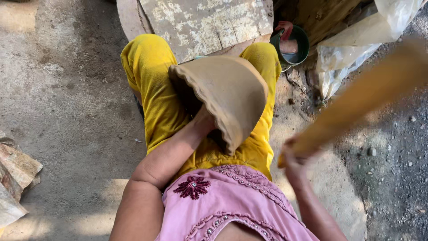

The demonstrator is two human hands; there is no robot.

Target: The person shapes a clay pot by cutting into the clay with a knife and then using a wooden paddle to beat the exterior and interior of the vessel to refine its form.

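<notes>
A raw clay pot [227,91] with a wavy rim lies tilted on my lap, its mouth turned toward me. My left hand [204,121] reaches inside the pot; the fingers are hidden by the clay wall. My right hand [295,157] is closed around the handle of a flat wooden paddle [363,96], which is raised to the right of the pot and blurred by motion. The paddle is apart from the pot. My legs in yellow trousers [151,85] support the pot.
A round worn stone slab [200,22] lies past my knees. A green bowl [292,44] with water sits at the upper right, beside a plastic sheet [356,40]. Flat stones [15,174] lie at the left edge. Bare dirt ground surrounds me.
</notes>
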